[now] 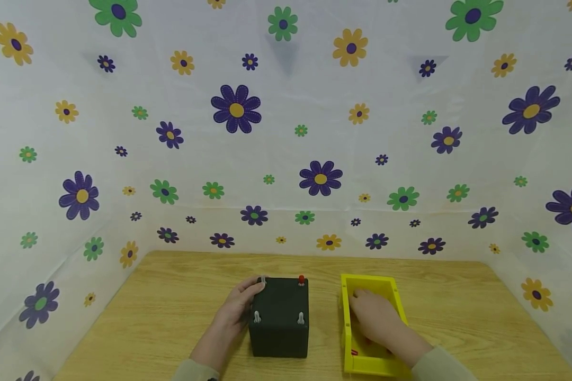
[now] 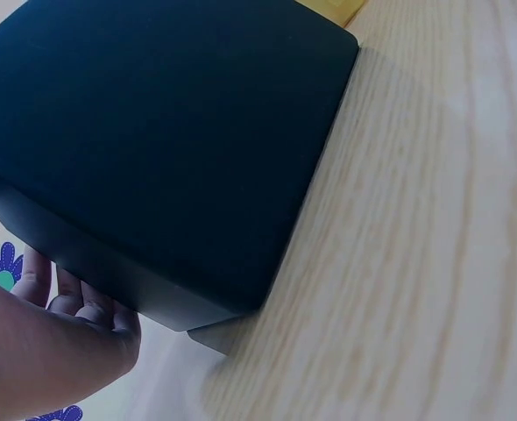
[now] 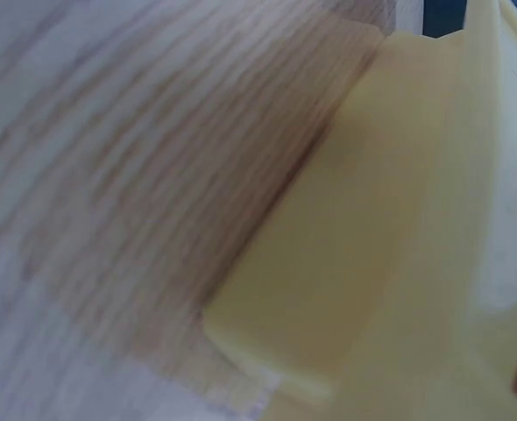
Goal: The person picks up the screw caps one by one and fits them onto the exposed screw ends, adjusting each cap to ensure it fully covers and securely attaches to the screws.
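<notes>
A black box (image 1: pixel 279 317) stands on the table, with small upright metallic-looking posts at its top corners. A red cap (image 1: pixel 301 279) covers the back right post. My left hand (image 1: pixel 237 307) holds the box at its left side, thumb at the back left corner; in the left wrist view its fingers (image 2: pixel 70 294) bend around the far side. Inside a yellow bin (image 1: pixel 374 366), my right hand (image 1: pixel 374 316) reaches down with its fingertips mostly hidden. A small red piece (image 1: pixel 354 352) lies on the bin floor near the front.
The wooden table (image 1: pixel 181 286) carries both the box and the bin, with a gap between them. A white flowered sheet (image 1: pixel 276 148) surrounds the table at the back and both sides. In the right wrist view, the bin's outer wall (image 3: pixel 329 219) blocks the right hand's work.
</notes>
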{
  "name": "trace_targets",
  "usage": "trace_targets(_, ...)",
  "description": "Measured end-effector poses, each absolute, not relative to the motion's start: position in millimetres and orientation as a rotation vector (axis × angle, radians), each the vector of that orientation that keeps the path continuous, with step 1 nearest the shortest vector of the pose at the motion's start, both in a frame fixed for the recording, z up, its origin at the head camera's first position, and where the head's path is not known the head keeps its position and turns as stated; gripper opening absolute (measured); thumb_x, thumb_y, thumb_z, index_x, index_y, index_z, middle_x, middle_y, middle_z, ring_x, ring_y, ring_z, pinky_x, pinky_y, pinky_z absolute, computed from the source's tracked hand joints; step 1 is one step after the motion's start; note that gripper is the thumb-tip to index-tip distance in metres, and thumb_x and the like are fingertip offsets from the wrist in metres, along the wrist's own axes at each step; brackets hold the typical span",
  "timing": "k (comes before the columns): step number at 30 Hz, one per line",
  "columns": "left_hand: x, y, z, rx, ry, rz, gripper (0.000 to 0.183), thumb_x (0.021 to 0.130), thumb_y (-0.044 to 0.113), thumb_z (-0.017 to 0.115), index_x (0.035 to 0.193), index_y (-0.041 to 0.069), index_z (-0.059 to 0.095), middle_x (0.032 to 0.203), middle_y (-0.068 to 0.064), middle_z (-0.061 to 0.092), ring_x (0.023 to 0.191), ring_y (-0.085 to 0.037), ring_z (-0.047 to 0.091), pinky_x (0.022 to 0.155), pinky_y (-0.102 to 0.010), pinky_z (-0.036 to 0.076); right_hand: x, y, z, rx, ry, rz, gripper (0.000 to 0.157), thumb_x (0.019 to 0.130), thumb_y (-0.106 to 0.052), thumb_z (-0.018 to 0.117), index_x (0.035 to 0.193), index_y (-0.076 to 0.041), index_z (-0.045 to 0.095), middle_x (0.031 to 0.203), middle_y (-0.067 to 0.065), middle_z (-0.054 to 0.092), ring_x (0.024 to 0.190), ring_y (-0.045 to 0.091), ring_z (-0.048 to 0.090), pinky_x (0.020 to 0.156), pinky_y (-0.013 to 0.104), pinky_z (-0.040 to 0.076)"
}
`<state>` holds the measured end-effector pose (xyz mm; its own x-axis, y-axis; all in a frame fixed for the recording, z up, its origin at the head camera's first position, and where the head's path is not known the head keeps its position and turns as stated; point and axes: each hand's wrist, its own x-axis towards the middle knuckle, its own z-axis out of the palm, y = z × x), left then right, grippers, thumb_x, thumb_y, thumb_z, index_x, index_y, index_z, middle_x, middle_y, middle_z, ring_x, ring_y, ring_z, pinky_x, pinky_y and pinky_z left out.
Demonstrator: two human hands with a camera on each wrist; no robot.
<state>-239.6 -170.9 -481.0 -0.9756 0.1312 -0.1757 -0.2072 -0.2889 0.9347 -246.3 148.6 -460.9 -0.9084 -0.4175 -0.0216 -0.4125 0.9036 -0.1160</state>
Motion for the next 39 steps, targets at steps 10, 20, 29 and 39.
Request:
trace_targets(10, -240.3, -169.7, -481.6, -0.110, 1.726, 2.372, 0.024, 0.104, 0.012, 0.058, 0.098, 0.029, 0.074, 0.086, 0.016, 0.077, 0.079, -0.001, 0.071, 0.076, -0.021, 0.058, -248.4, 154.8, -451.4, -0.718, 3.014, -0.124, 0.020, 0.095, -0.018, 0.079, 0.110, -0.006, 0.072, 0.099, 0.006, 0.061, 0.086, 0.019, 0.051, 0.090, 0.040, 0.057)
trace_targets(20, -238.7, -169.6, -482.2, -0.120, 1.735, 2.370, 0.022, 0.104, 0.013, 0.059, 0.103, 0.028, 0.074, 0.090, 0.015, 0.077, 0.082, -0.002, 0.072, 0.079, -0.022, 0.059, -248.4, 160.0, -451.9, -0.870, 3.044, -0.012, 0.017, 0.092, -0.022, 0.081, 0.102, -0.011, 0.073, 0.099, 0.004, 0.058, 0.093, 0.020, 0.051, 0.093, 0.042, 0.054)
trace_targets(29, -238.8, -170.2, -481.4, -0.117, 1.738, 2.370, 0.022, 0.104, 0.012, 0.059, 0.102, 0.028, 0.074, 0.089, 0.015, 0.077, 0.080, -0.001, 0.072, 0.077, -0.021, 0.058, -245.7, 163.0, -446.7, -1.003, 3.059, 0.048, 0.017, 0.089, -0.020, 0.084, 0.100, -0.013, 0.074, 0.095, 0.002, 0.053, 0.095, 0.022, 0.050, 0.092, 0.044, 0.051)
trace_targets(39, -238.5, -169.6, -480.5, -0.113, 1.744, 2.377, 0.023, 0.103, 0.011, 0.059, 0.101, 0.027, 0.074, 0.090, 0.014, 0.077, 0.082, -0.002, 0.072, 0.078, -0.021, 0.058, -243.9, 165.2, -439.5, -1.034, 3.058, 0.105, 0.015, 0.091, -0.018, 0.081, 0.104, -0.013, 0.077, 0.104, 0.003, 0.063, 0.097, 0.022, 0.053, 0.095, 0.043, 0.051)
